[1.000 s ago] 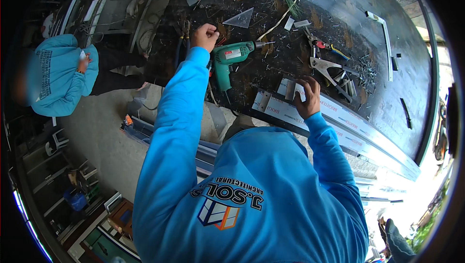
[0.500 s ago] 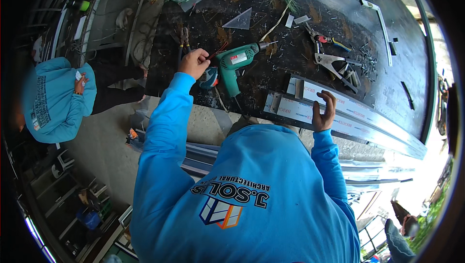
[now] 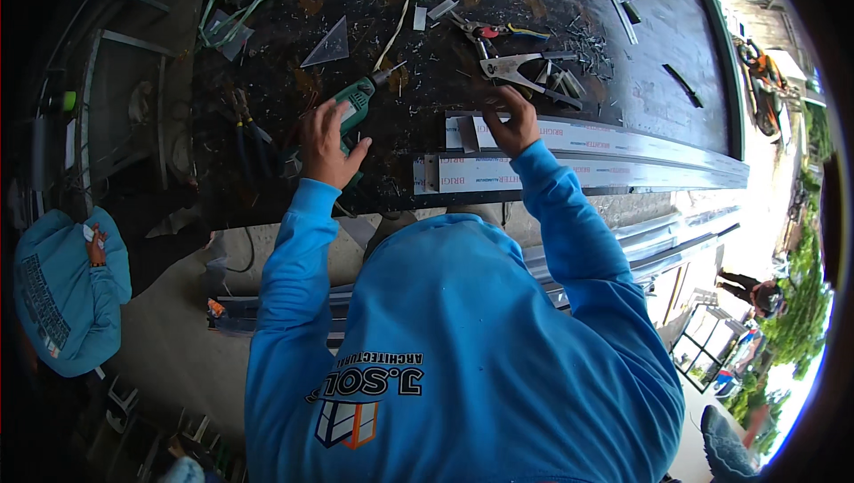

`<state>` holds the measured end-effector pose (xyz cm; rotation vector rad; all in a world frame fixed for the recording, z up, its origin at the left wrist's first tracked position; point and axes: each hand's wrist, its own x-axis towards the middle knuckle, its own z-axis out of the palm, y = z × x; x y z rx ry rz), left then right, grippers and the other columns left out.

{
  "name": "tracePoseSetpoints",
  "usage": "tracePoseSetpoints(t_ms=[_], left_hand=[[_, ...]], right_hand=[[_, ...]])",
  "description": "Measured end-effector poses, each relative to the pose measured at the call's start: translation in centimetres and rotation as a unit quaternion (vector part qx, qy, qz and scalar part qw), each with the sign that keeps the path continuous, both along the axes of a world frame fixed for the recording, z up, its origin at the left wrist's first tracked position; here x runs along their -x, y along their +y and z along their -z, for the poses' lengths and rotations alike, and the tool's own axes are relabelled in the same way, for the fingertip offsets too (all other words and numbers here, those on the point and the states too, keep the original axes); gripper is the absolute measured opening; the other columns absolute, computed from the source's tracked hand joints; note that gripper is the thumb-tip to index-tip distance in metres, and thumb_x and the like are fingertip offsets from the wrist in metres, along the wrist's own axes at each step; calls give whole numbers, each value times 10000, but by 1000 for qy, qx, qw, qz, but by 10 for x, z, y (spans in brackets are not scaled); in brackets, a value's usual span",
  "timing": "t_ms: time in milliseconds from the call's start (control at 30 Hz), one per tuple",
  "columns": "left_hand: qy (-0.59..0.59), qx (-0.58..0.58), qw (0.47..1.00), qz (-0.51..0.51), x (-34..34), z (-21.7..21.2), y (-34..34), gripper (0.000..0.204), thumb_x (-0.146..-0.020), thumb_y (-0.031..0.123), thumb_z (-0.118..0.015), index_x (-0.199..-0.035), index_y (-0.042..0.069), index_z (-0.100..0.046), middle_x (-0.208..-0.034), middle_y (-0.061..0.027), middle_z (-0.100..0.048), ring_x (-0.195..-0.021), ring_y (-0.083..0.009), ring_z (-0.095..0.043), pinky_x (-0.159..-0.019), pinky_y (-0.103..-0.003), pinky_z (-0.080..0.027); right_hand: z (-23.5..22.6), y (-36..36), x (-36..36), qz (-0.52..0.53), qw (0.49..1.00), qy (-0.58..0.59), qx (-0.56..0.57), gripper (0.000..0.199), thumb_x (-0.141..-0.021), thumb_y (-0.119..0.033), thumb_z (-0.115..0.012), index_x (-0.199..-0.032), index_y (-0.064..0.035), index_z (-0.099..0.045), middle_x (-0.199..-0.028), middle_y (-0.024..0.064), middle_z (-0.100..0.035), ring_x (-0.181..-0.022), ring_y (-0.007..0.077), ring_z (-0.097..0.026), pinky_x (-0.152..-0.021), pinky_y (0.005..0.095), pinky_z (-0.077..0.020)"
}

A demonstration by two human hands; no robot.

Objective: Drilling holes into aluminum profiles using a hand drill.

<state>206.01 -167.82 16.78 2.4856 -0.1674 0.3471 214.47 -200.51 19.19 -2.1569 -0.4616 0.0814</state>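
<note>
**On the dark workbench: a drill under your left hand, metal channels under your right**

On the dark, rust-flecked metal workbench [image 3: 623,29], your left hand [image 3: 325,140] rested on the green handheld power drill [image 3: 356,102], fingers curled loosely over its grip and the thumb spread out to the side; you had not closed firmly around it. The drill lay on its side, bit pointing up and to the right. It looked heavy at the body, so the handle seemed the best place to hold it.

Your right hand [image 3: 511,123] pressed on the near end of the long silvery aluminium channels [image 3: 578,167], fingers bent and close together; whether they pinched a small piece could not be told. The channels ran off to the right along the bench edge. They seemed stiff, light and smooth, likely to slide, with cut ends that could be sharp. Grey metal snips [image 3: 520,65] lay just beyond your right hand.
</note>
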Motion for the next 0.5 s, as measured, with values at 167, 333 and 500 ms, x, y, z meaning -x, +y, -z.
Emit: tracePoseSetpoints(t_ms=[167,333,500], left_hand=[[34,84,996,-5,32,1,-17,463,-763,181,-743,-1166,42,-562,-1185,-155,-542,-1107,-348,-512,-933,-442,-422],[102,186,977,-16,45,0,-44,342,-773,148,-734,-1058,10,-607,-1024,-140,-608,-970,-315,-596,-846,-395,-485],[112,242,959,96,11,-6,-103,281,-775,79,-730,-1017,-1,-613,-987,-106,-624,-924,-241,-632,-801,-349,-517]], right_hand=[[46,-88,-60,121,954,-82,260,195,-804,-191,-646,-984,-114,-647,-982,122,-639,-979,345,-603,-855,466,-476],[64,-113,-65,39,946,-82,311,260,-803,-288,-674,-1014,-143,-626,-1004,121,-628,-1011,356,-588,-850,496,-463],[28,-116,-82,-10,936,-89,339,229,-814,-182,-617,-1037,-129,-623,-1003,128,-621,-893,375,-621,-749,445,-504]])
